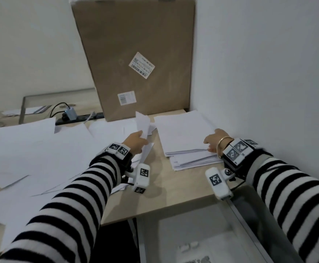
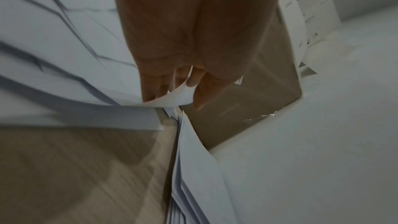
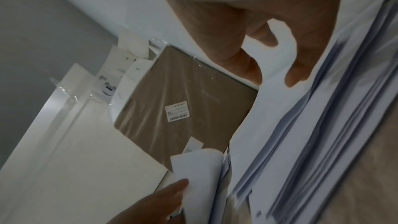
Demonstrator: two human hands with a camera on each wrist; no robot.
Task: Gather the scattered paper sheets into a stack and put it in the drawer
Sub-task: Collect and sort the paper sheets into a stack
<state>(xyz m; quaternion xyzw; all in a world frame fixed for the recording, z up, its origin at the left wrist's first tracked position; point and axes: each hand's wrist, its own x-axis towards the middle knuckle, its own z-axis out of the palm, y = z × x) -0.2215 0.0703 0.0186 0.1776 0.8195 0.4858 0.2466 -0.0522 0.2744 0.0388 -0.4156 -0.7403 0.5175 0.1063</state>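
A thick stack of white sheets (image 1: 185,137) lies on the wooden desk (image 1: 162,188) against the right wall. My right hand (image 1: 214,140) rests on the stack's right edge, fingers lying on the top sheet (image 3: 280,117). My left hand (image 1: 136,141) pinches a loose sheet (image 1: 142,124) and holds it curled just above the desk, left of the stack. The left wrist view shows that sheet (image 2: 176,98) between thumb and fingers. Several more sheets (image 1: 31,149) lie scattered over the desk's left half. The drawer (image 1: 192,234) stands open below the desk's front edge.
A tall cardboard box (image 1: 136,59) stands upright at the back of the desk, close behind the sheets. A black power strip (image 1: 79,117) with a plugged-in adapter lies at its left. The white wall (image 1: 259,73) hems in the stack on the right.
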